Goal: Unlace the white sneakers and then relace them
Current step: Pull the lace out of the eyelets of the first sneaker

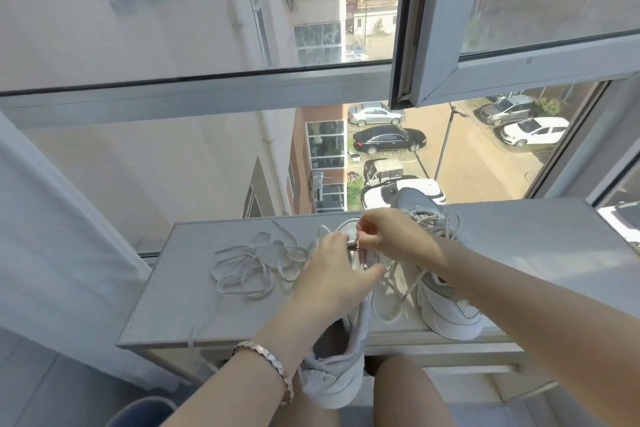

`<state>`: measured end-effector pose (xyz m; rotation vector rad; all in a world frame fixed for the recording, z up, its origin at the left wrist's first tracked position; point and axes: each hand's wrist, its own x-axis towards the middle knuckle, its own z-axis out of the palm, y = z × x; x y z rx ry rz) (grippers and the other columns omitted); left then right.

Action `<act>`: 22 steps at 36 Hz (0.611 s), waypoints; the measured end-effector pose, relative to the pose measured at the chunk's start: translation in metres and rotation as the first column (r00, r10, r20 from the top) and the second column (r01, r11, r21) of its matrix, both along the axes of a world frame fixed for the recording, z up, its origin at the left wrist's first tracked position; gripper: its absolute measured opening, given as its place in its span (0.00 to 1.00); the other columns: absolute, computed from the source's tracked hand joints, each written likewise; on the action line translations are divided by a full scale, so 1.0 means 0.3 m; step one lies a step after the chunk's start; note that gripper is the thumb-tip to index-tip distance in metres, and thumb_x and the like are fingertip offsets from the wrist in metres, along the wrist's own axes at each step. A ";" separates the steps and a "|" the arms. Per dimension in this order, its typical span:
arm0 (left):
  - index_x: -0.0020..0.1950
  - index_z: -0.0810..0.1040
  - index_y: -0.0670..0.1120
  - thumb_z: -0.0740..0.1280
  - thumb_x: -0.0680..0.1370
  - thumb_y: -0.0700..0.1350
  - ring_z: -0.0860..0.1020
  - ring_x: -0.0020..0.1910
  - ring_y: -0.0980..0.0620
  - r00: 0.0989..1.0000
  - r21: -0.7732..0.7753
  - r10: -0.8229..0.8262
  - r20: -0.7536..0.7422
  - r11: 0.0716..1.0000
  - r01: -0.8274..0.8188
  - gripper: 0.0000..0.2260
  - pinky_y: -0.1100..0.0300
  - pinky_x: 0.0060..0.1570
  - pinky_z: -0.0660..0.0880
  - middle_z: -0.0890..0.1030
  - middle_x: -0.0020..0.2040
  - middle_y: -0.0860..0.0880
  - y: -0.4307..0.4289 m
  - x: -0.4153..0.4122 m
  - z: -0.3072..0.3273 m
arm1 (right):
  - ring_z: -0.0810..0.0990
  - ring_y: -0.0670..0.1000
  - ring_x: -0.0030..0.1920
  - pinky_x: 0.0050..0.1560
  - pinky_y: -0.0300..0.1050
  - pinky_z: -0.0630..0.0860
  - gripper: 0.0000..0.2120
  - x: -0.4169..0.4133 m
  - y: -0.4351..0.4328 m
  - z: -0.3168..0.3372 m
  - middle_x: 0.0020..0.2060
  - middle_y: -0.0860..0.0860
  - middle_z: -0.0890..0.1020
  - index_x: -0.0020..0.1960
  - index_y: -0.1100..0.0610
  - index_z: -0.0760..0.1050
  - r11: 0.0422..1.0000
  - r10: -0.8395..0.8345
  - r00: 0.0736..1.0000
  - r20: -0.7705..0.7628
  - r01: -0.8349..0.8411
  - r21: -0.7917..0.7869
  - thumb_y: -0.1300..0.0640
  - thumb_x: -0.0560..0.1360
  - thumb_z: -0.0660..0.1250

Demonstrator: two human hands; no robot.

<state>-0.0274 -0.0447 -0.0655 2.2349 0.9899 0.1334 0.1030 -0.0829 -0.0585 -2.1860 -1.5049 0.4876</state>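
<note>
Step, my guess: threading lace on near sneaker [332, 381], on ledge [173, 305], heel hanging off toward 6 o'clock. Left hand [332, 274] fingers bent round its front. Right hand [391, 236] fingertips pinch lace [252, 263]; rest piled at 9 o'clock. Far sneaker [450, 308] at 3 o'clock. Next: poke tip through small hole, slowly. Blue bin [145, 409] at 7 o'clock, inside hidden.

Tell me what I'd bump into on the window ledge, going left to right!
loose lace → left hand → right hand → white sneaker standing on the ledge
</note>
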 end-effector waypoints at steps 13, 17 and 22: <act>0.62 0.71 0.49 0.66 0.70 0.61 0.76 0.53 0.47 0.959 -0.183 0.281 -0.035 0.942 -0.283 0.26 0.53 0.51 0.75 0.76 0.56 0.49 0.006 -0.014 -0.050 | 0.71 0.38 0.33 0.44 0.26 0.66 0.10 0.025 -0.023 0.051 0.36 0.48 0.81 0.42 0.56 0.80 0.999 0.026 0.993 0.116 -0.031 0.041 0.50 0.75 0.67; 0.61 0.72 0.50 0.66 0.71 0.59 0.76 0.54 0.48 0.961 -0.182 0.277 -0.025 0.944 -0.276 0.22 0.52 0.54 0.74 0.77 0.56 0.50 0.007 -0.014 -0.059 | 0.72 0.46 0.35 0.33 0.28 0.65 0.13 0.075 -0.073 0.158 0.33 0.51 0.77 0.32 0.55 0.73 0.979 -0.082 0.996 -0.015 0.084 0.184 0.56 0.75 0.67; 0.59 0.73 0.48 0.65 0.71 0.59 0.76 0.53 0.47 0.958 -0.184 0.283 -0.042 0.941 -0.286 0.21 0.50 0.54 0.74 0.77 0.55 0.49 0.011 -0.007 -0.069 | 0.72 0.56 0.50 0.45 0.41 0.61 0.10 0.195 -0.136 0.229 0.40 0.55 0.75 0.38 0.59 0.73 0.767 -0.457 0.885 -0.089 0.443 0.465 0.56 0.76 0.65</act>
